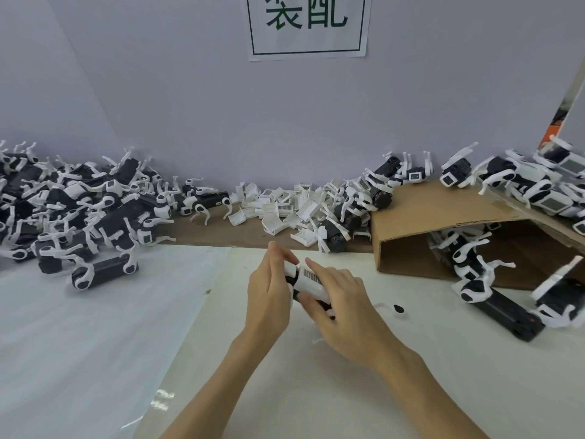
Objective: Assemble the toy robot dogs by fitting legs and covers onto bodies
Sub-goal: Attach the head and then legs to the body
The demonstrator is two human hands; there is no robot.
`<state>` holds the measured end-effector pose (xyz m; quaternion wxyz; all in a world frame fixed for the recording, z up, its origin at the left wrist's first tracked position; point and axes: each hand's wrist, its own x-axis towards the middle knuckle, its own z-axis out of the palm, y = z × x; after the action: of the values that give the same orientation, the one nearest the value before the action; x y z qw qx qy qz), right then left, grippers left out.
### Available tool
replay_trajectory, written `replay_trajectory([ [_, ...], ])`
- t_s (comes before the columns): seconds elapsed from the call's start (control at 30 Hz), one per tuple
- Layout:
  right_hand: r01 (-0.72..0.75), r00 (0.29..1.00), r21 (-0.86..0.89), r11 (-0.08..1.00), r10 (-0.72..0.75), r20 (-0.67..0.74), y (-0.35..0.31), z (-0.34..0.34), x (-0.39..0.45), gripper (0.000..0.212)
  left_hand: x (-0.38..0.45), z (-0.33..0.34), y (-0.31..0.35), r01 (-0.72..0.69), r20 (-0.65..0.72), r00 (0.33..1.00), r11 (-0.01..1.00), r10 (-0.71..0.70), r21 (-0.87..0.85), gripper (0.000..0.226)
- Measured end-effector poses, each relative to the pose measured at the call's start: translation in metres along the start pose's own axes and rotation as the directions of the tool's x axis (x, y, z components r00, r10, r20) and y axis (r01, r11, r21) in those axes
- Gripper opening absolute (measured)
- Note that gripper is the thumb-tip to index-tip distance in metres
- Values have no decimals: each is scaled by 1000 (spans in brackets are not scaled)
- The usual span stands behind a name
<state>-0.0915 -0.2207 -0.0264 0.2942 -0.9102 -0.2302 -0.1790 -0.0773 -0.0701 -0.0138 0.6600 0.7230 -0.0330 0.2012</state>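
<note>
A toy robot dog (pixel 306 280) with a black body and a white cover bearing a barcode label sits between my hands at the table's middle. My left hand (pixel 269 293) grips its left end with curled fingers. My right hand (pixel 340 307) wraps over the cover from the right, thumb underneath. A white leg (pixel 394 309) of this dog sticks out past my right hand; the rest of the body is hidden by my fingers.
A heap of black bodies with white legs (pixel 72 207) fills the back left. Loose white covers (pixel 278 207) lie at the back centre. A tipped cardboard box (pixel 443 229) stands at the right with dogs on and inside it. More dogs (pixel 503 308) lie at the right.
</note>
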Motion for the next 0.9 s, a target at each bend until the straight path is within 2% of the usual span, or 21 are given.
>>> replay_trajectory([
  [0.07,55,998,-89,994,-59,-36,-2,0,-1,71,1,0,0,5,10,1000,1000,-5,18,63],
  [0.13,80,990,-163,983,-97,-101,-7,2,-1,66,1,0,1,19,43,999,1000,-20,11,62],
  [0.27,50,968,-235,971,-105,-227,-11,8,1,61,0,0,3,1,119,993,997,-9,72,56],
  [0.37,20,960,-255,967,-89,-264,-10,7,0,56,1,-1,5,-17,177,984,992,-5,124,49],
  [0.47,-13,962,-230,973,-50,-268,-9,1,2,56,2,0,5,-25,172,985,990,1,136,37],
  [0.6,-46,964,-201,978,-10,-267,-6,-2,3,53,4,2,2,12,98,995,993,-24,114,49],
  [0.77,-19,979,-129,991,-8,-204,-5,7,1,79,1,4,3,10,75,997,995,-18,104,59],
  [0.9,-22,979,-132,991,-6,-206,-7,9,1,75,0,2,2,11,73,997,993,-20,119,62],
])
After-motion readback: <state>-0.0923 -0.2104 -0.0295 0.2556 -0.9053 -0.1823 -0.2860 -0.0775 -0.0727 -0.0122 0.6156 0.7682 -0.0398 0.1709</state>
